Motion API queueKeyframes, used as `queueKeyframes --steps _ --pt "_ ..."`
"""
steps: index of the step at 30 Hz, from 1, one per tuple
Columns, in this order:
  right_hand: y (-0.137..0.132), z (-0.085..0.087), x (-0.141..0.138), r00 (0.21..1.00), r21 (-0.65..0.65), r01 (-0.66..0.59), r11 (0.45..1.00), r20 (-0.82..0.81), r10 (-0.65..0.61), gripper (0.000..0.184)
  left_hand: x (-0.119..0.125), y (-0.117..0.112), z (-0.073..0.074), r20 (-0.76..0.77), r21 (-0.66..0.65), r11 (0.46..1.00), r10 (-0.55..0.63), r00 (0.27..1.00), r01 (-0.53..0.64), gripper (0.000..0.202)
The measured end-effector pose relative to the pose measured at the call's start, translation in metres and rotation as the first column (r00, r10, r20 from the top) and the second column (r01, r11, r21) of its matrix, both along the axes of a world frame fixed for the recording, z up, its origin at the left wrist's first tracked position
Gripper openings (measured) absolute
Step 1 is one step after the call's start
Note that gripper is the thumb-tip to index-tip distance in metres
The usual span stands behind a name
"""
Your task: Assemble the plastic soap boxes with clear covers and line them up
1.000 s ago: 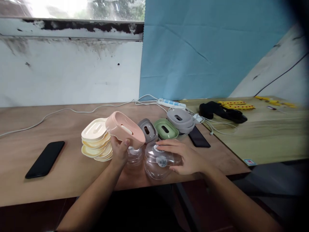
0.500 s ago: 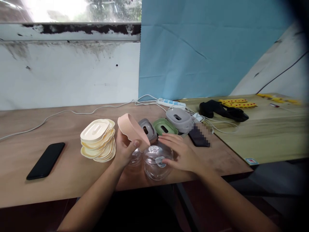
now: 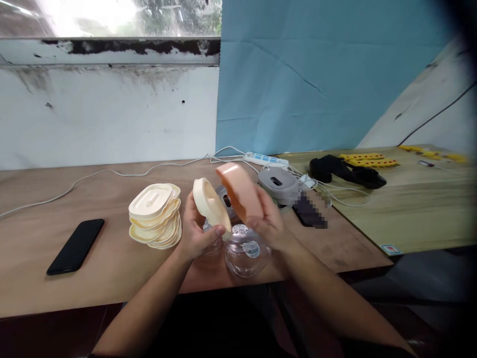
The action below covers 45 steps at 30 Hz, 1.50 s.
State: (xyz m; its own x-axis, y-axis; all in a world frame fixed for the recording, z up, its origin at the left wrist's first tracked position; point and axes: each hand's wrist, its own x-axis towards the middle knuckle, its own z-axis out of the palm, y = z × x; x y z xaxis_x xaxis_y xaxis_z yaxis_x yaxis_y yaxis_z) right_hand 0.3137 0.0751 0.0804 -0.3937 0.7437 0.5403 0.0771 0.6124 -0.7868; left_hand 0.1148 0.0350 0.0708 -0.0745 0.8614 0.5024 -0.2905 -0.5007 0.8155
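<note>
Fingers of my left hand (image 3: 197,237) are closed around a cream plastic lid piece (image 3: 205,200), tilted on edge above the table. Close on its right, a pink plastic cover (image 3: 242,191) is gripped in my right hand (image 3: 271,226), its hollow side turned toward the cream piece. The two pieces are apart. Below them stand clear plastic containers (image 3: 242,261) with round stickers. Behind the pink cover shows part of a dark grey slotted cover (image 3: 225,200). To the left rises an uneven stack of cream lid pieces (image 3: 151,203).
A black phone (image 3: 75,247) lies at the left. Toward the back right are a light grey slotted cover (image 3: 278,180), a power strip (image 3: 266,160) with white cables, a dark partly pixelated object (image 3: 307,213), a black strap-like item (image 3: 346,171) and yellow strips (image 3: 368,161).
The pink cover has passed from my left hand to my right, which was open over the clear containers. My left hand now holds a cream lid piece. The view has shifted slightly.
</note>
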Motion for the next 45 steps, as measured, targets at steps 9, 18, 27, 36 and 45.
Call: queueKeyframes --steps 9,18,27,36,45 --pt "0.042 0.008 0.029 0.841 -0.398 0.247 0.883 -0.365 -0.4 0.051 -0.004 0.009 -0.015 0.12 -0.01 0.994 0.111 0.986 -0.111 0.073" --pt "0.051 0.017 0.062 0.754 -0.344 0.436 0.832 -0.364 -0.546 0.023 -0.008 0.015 -0.024 0.154 -0.055 0.979 0.201 0.968 -0.194 0.068" --pt "0.056 -0.001 0.051 0.743 -0.047 0.669 0.741 0.042 -0.668 0.037 -0.007 0.015 -0.026 0.157 -0.106 0.97 0.235 0.959 -0.22 0.073" --pt "0.046 0.006 0.038 0.565 0.349 0.641 0.684 0.388 -0.728 0.032 -0.006 0.008 -0.018 0.147 -0.081 0.986 0.154 0.977 -0.144 0.067" --pt "0.013 0.024 0.024 0.679 0.548 0.545 0.635 0.155 -0.717 0.019 0.0 0.006 -0.007 0.128 -0.067 0.991 0.121 0.984 -0.113 0.068"
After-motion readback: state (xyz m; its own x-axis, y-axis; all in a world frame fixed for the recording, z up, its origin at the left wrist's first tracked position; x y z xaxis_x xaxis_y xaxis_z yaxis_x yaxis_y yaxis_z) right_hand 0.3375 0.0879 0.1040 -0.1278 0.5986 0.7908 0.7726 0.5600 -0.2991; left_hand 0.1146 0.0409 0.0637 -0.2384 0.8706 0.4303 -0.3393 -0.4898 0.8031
